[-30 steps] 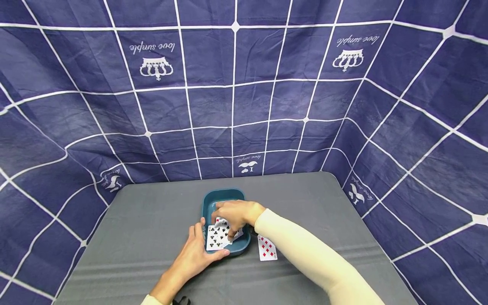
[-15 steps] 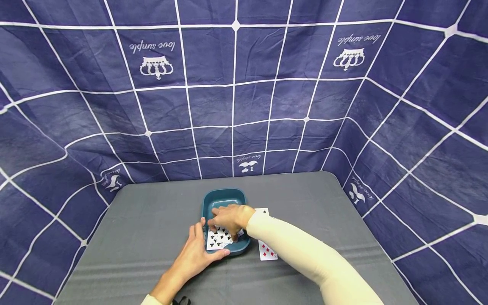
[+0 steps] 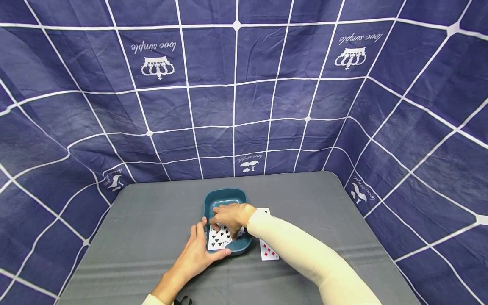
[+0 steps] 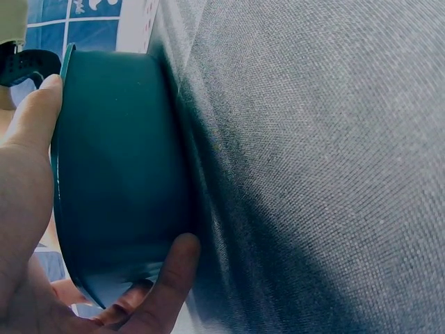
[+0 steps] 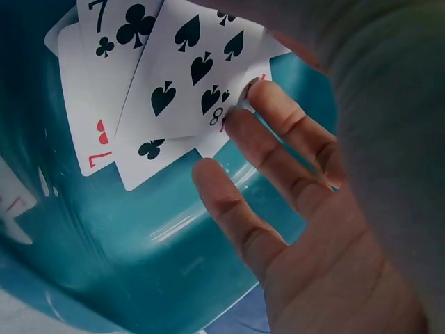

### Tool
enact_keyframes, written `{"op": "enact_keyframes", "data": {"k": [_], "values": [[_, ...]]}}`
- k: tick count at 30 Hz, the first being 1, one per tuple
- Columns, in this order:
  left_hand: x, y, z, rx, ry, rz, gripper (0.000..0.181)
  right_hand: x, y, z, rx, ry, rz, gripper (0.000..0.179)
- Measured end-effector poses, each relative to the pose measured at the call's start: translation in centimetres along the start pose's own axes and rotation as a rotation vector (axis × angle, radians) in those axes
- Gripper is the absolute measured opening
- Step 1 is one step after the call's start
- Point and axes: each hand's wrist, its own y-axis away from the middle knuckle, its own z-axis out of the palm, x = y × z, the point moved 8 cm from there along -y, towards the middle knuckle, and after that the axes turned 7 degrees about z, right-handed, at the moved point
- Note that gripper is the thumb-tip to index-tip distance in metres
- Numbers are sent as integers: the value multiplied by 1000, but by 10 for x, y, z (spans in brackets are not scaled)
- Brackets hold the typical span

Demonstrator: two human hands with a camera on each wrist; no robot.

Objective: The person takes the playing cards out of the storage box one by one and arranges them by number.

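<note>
A teal plastic bin stands on the grey tabletop, with several loose playing cards overlapping inside. My left hand holds the bin's near left corner. In the left wrist view, its thumb lies at the rim and its fingers go round the outer wall. My right hand reaches into the bin from the right. In the right wrist view, its fingertips touch the corner of an eight of spades. Its thumb is mostly hidden there. A seven of clubs lies beside that card.
On the table right of the bin lie a diamond card and a spade card, both partly behind the right sleeve. A blue cloth with white lines hangs behind and at both sides of the table.
My right hand has lowered toward the near part of the bin, and the red-suited card seen under its fingers is hidden now. The spade card has come out from behind the arm. The left hand stays.
</note>
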Motion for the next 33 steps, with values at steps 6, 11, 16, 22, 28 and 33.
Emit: {"op": "enact_keyframes", "data": {"k": [6, 11, 16, 22, 28, 33], "values": [[-1, -1, 0, 5, 5, 0, 141, 8, -3, -1, 5, -77, 7, 62], [-1, -1, 1, 5, 0, -1, 140, 15, -2, -5, 28, -156, -9, 60], [0, -1, 2, 9, -7, 6, 140, 24, 4, -8, 70, -235, 10, 57], [-1, 0, 2, 2, -5, -5, 144, 35, 12, -12, 117, -331, 61, 56], [-1, 0, 3, -10, -5, -23, 145, 39, 24, -20, 182, -394, 41, 56], [-1, 0, 2, -5, -3, -19, 143, 45, 31, -25, 238, -445, 23, 57]]}}
